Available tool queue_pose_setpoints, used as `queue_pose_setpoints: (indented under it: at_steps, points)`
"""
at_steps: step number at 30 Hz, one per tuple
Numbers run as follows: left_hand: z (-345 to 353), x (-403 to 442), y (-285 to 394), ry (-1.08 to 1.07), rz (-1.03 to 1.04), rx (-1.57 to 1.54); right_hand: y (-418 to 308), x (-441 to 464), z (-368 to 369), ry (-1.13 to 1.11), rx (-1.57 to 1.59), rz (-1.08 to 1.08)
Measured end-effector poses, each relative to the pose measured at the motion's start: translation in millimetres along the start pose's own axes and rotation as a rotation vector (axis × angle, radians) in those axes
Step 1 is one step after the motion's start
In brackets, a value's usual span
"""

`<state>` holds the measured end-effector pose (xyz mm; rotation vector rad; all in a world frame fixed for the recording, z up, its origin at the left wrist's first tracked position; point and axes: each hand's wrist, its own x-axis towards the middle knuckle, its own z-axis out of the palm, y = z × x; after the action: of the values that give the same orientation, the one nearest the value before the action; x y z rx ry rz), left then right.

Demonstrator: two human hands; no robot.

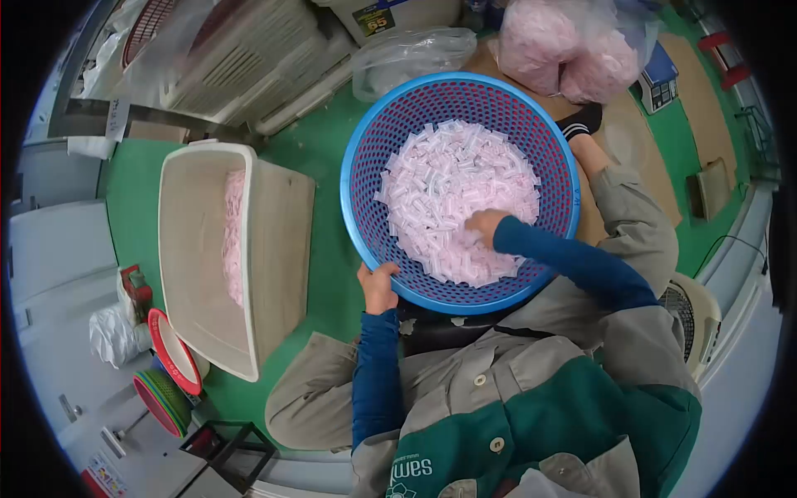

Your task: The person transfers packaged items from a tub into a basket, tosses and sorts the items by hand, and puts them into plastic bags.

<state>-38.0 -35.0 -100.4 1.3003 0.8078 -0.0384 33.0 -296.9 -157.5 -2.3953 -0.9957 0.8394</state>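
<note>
A round blue plastic basket (359, 241) with perforated sides sits in front of me, tilted toward my body. Inside it lies a heap of small, pale pink, clear-edged tube-like pieces (457, 174). At the lower left of the basket, my left hand (379, 288) is wrapped round the rim, thumb on top. My right hand (486, 224) reaches over the near right side and touches the heap. Its fingers are blurred and partly hidden by the pieces, so I cannot see what is in them.
A deep cream bin (282, 257) with pink pieces inside stands to the left. Bags of pink pieces (573, 50) and a blue scale (658, 79) are at the upper right. Red and green colanders (162, 402) lie at lower left. Cardboard (627, 166) covers part of the green floor (133, 183).
</note>
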Motion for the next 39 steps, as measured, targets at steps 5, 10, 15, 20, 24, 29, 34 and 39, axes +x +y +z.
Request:
queue_pose_setpoints:
  at_steps: [5, 10, 15, 20, 24, 29, 34, 39]
  points:
    - [-7, 2, -4, 0.0, -0.063, -0.002, 65, -14, -31, 0.605, 0.22, 0.341]
    - [-3, 0, -2, 0.026, -0.047, -0.026, 66, -29, -13, 0.341, 0.019, 0.499]
    - [3, 3, 5, 0.041, -0.096, -0.004, -6, 3, 60, 0.03, -0.088, 0.182]
    - [6, 1, 7, 0.007, -0.057, 0.007, -35, 98, 9, 0.039, -0.224, 0.005]
    - [6, -1, 8, 0.014, -0.059, -0.021, 34, 112, -51, 0.167, -0.288, 0.259]
    - [7, -3, 4, 0.03, -0.011, -0.098, 86, 33, -39, 0.127, -0.249, 0.386]
    - [3, 3, -3, 0.034, -0.052, -0.042, 16, 6, 54, -0.085, -0.291, 0.061]
    - [4, -1, 4, 0.016, -0.044, -0.071, -28, 94, 31, 0.035, -0.252, 0.033]
